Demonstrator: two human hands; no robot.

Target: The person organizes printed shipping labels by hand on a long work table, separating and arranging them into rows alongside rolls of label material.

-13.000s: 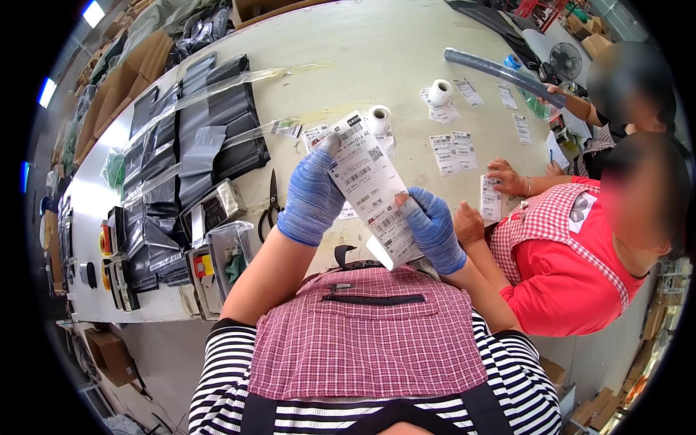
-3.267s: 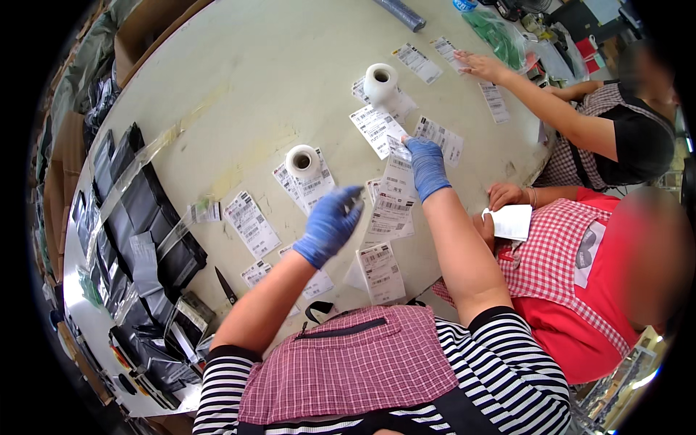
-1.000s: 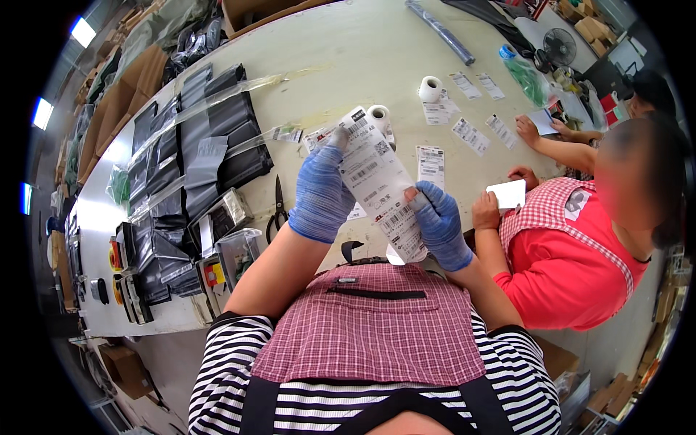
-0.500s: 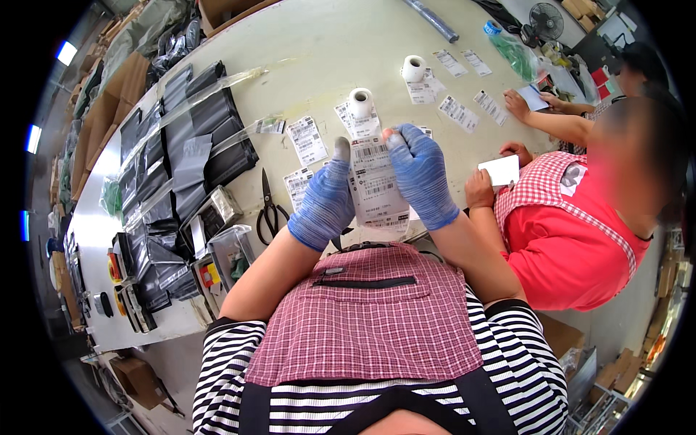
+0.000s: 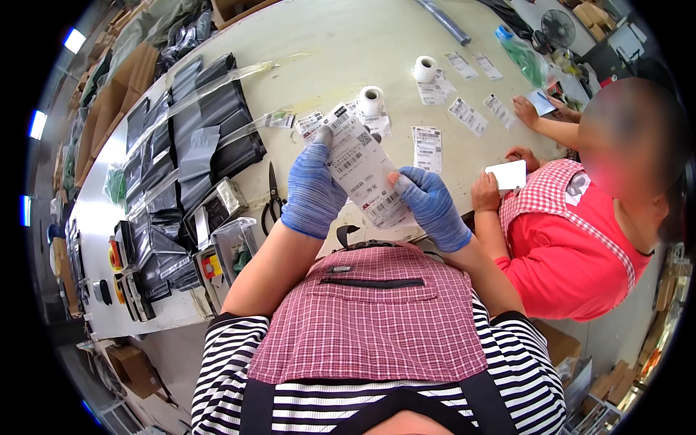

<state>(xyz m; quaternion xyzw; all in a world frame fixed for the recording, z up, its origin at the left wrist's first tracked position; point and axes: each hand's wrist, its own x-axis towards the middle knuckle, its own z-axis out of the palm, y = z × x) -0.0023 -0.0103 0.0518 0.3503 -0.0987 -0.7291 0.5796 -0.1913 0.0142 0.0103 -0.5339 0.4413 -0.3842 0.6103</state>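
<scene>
A strip of white printed shipping labels (image 5: 360,165) is held above the table edge, slanting from upper left down to lower right. My left hand (image 5: 313,192), in a blue knit glove with greyish fingertips, pinches its upper left end with the thumb on top. At the lower right side, my right hand (image 5: 435,208), gloved alike with a bare thumb tip showing, grips the strip's edge. The fingers under the strip are hidden. Just beyond stands a white label roll (image 5: 371,101) on loose labels, and a short label stack (image 5: 427,149) lies right of the strip.
Black-handled scissors (image 5: 272,192) lie left of my left hand. Farther left are black plastic bags (image 5: 217,109) under clear tape. A second label roll (image 5: 425,69) stands beyond, near scattered labels (image 5: 467,116). At right, a co-worker in a checked apron holds a white card (image 5: 507,175).
The label strip has turned from upright to slanting. My right hand has slid from its top corner down to the lower right side, while my left hand has risen slightly at the upper left.
</scene>
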